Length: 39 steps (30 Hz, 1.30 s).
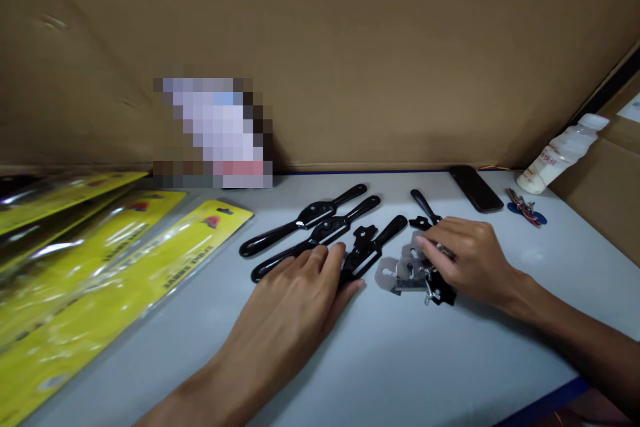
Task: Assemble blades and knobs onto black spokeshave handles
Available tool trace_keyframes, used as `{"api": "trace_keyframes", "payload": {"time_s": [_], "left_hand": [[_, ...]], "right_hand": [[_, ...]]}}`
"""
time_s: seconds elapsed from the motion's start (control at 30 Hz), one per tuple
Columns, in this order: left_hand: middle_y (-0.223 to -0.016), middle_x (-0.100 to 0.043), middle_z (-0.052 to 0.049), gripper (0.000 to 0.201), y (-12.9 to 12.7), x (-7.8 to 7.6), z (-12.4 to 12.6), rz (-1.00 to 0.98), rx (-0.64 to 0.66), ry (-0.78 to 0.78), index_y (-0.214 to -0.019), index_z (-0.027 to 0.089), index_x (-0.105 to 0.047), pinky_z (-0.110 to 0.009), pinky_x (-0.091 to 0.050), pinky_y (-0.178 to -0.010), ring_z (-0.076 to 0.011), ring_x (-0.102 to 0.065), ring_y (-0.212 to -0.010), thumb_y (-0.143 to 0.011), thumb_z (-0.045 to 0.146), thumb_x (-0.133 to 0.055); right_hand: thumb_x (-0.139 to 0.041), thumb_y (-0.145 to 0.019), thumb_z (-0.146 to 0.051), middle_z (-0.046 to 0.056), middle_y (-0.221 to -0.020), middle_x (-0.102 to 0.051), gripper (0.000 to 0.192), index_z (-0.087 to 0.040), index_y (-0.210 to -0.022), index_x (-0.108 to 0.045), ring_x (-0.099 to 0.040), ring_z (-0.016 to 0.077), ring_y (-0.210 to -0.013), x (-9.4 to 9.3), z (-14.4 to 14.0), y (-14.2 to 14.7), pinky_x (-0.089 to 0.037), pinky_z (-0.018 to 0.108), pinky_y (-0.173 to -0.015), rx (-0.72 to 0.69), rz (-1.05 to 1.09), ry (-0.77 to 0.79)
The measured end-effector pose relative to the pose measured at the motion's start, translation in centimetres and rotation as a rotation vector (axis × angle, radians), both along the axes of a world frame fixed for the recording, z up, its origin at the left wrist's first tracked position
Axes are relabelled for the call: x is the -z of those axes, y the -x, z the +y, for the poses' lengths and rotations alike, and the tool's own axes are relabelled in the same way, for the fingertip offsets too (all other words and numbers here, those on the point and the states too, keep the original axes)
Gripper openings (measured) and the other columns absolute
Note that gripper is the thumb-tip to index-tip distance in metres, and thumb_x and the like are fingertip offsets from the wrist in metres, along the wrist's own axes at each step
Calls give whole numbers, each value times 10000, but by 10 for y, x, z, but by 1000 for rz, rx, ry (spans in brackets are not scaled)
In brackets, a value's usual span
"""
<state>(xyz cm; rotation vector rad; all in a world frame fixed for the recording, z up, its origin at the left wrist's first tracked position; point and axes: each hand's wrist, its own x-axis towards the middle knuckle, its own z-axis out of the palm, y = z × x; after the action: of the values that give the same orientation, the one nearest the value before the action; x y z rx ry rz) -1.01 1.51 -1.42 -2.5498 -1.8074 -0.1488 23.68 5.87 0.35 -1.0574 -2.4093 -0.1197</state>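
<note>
My left hand [293,300] is closed over the near black spokeshave [383,233], hiding its left handle. Against that tool's middle rests a loose black cap plate [365,235]. Two more black spokeshaves, a far one [270,237] and a middle one [325,230], lie side by side beyond my fingers. My right hand [470,257] has its thumb and fingers pinched together above a small pile of grey metal blades [387,277]; what is between them is mostly hidden. Beside the pile lie wing screws [429,295] and a black plate [444,290]. Another black handle [423,201] shows behind my right hand.
Yellow spokeshave packages in clear plastic [200,247] spread over the table's left side. At the back right are a dark phone [477,189], keys [523,207] and a white plastic bottle [560,157]. A cardboard wall [375,60] rises behind the grey table [350,373].
</note>
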Motion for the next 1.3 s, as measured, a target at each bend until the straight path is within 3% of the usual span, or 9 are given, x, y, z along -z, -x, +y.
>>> {"api": "trace_keyframes", "payload": {"time_s": [0.23,0.4,0.5,0.6,0.7,0.83,1.0,1.17,1.3], "left_hand": [[-626,-657,-69,311,7,6,5,17,-96,153,-958,214,-558,-309,-242,-483,-279,-639,-570,-980,424,-331],[-626,-639,-74,372,11,5,7,102,-132,51,-964,211,-577,-307,-194,-472,-285,-638,-563,-981,436,-281],[-731,-655,-101,408,10,0,7,84,-94,-14,-877,207,-596,-314,-297,-469,-288,-638,-619,-979,410,-258],[-840,-659,-137,438,9,-4,6,70,-13,-140,-887,179,-644,-398,-460,-590,-329,-647,-789,-975,357,-254],[-888,-653,-168,459,10,-2,7,70,52,-252,-932,138,-687,-497,-496,-729,-363,-621,-881,-969,332,-272],[-903,-650,-179,473,12,3,8,41,106,-311,-992,108,-704,-500,-493,-711,-353,-599,-846,-972,335,-289],[-944,-653,-155,423,12,7,7,-67,160,-413,-1034,146,-684,-476,-482,-712,-324,-584,-855,-982,345,-315],[-1090,-630,-151,330,6,6,3,-210,196,-486,-1214,127,-570,-442,-500,-784,-292,-582,-946,-984,301,-410],[-1232,-575,-208,409,1,-1,0,-255,228,-592,-1330,77,-475,-470,-492,-867,-325,-561,-1076,-976,282,-456]], "right_hand": [[-531,-931,-314,3,-506,-542,384,-188,-579,-620,-427,115,-488,-21,23,-19,-234,286,-533,419,-111,138],[-516,-941,-374,44,-589,-595,384,-184,-642,-664,-429,129,-492,-32,26,-34,-189,292,-521,503,-414,299],[-525,-929,-505,61,-618,-608,460,-174,-648,-674,-464,142,-510,-37,24,-41,-225,291,-514,455,-526,501],[-560,-879,-582,67,-657,-630,464,-178,-688,-686,-530,173,-598,-40,23,-45,-281,295,-535,362,-550,666],[-610,-841,-477,63,-687,-633,335,-184,-691,-672,-534,178,-645,-39,24,-47,-295,299,-557,327,-545,701],[-615,-780,-304,37,-661,-587,148,-186,-691,-617,-482,154,-619,-32,34,-50,-280,295,-558,364,-490,682],[-571,-866,-343,-6,-580,-494,285,-192,-632,-508,-425,123,-572,-24,52,-54,-278,279,-561,332,-327,778],[-510,-941,-326,-32,-575,-459,307,-195,-668,-460,-402,108,-554,-30,51,-50,-270,264,-557,326,-11,596],[-549,-950,-407,-46,-622,-446,314,-184,-729,-543,-371,98,-580,-38,35,-40,-264,245,-544,113,113,501]]}}
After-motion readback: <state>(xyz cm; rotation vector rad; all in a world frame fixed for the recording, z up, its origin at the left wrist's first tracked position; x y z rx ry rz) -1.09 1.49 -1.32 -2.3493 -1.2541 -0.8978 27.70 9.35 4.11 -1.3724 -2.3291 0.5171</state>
